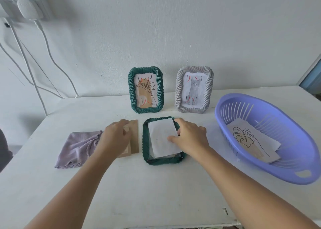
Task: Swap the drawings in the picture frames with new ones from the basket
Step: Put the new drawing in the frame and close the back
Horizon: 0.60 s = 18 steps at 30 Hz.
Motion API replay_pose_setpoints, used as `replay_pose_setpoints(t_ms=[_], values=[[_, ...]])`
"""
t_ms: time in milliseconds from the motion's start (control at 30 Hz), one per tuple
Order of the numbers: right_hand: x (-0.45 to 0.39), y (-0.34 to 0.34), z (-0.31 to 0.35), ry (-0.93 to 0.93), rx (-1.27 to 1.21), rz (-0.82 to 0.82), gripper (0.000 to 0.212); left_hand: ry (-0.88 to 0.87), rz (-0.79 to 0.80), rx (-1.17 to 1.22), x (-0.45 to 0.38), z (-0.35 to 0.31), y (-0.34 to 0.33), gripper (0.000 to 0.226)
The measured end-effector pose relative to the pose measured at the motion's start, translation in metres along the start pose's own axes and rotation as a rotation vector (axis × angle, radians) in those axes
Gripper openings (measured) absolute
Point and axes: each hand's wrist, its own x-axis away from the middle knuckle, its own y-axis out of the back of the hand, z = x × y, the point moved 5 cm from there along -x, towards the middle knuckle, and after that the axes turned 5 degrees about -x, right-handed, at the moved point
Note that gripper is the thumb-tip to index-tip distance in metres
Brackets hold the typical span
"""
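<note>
Centre of picture: green twisted-rope frame (pixel 163 159) lying face down on white table (pixel 156 194), back open. White paper sheet (pixel 161 138) resting in its recess, blank side up, slightly askew.

Right hand (pixel 190 136) at sheet's right edge, fingers curled, thumb and fingertips seemingly pinching the paper. Left hand (pixel 115 136) lower left of centre, fingers bent down onto brown cardboard backing board (pixel 132 138) beside frame; firm grip or mere press: cannot tell.

Handling, judged: sheet thin, light, floppy, easily creased; best lifted by an edge or corner. Frame rigid, probably glazed, so fragile; best held by rim.

Right of picture: lilac slotted plastic basket (pixel 260 168) holding loose sheets, topmost a monstera-leaf line drawing (pixel 246 138).

Upper centre: second green frame (pixel 145 89) with plant drawing and grey frame (pixel 193 89) with cat drawing, both upright against wall. Lilac cloth (pixel 78 148) left.
</note>
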Motion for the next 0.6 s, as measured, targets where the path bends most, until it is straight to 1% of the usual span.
replay_pose_setpoints(t_ms=[67,133,267,400,433,467,533,600], values=[[0.0,0.0,0.001,0.002,0.009,0.002,0.055,-0.027,0.087,0.071,0.004,-0.019,-0.01,0.038],[0.001,0.001,0.003,0.006,0.014,0.001,0.057,-0.038,0.156,0.077,0.008,-0.033,-0.021,0.039],[0.004,0.003,0.003,0.015,0.004,-0.006,0.064,-0.08,0.168,0.0,0.012,-0.048,-0.035,0.043],[0.006,0.004,0.006,0.036,0.02,0.007,0.061,-0.079,0.214,-0.005,0.014,-0.051,-0.043,0.057],[0.006,0.003,0.006,0.03,0.015,0.015,0.061,-0.071,0.219,-0.003,0.014,-0.051,-0.043,0.059],[0.005,0.003,0.005,0.022,0.001,0.023,0.061,-0.065,0.223,-0.002,0.015,-0.051,-0.043,0.056],[0.005,0.002,0.002,-0.015,-0.081,0.046,0.062,-0.053,0.232,0.009,0.015,-0.052,-0.043,0.047],[0.005,0.0,-0.003,-0.074,-0.254,0.087,0.063,-0.039,0.239,0.039,0.015,-0.051,-0.043,0.045]])
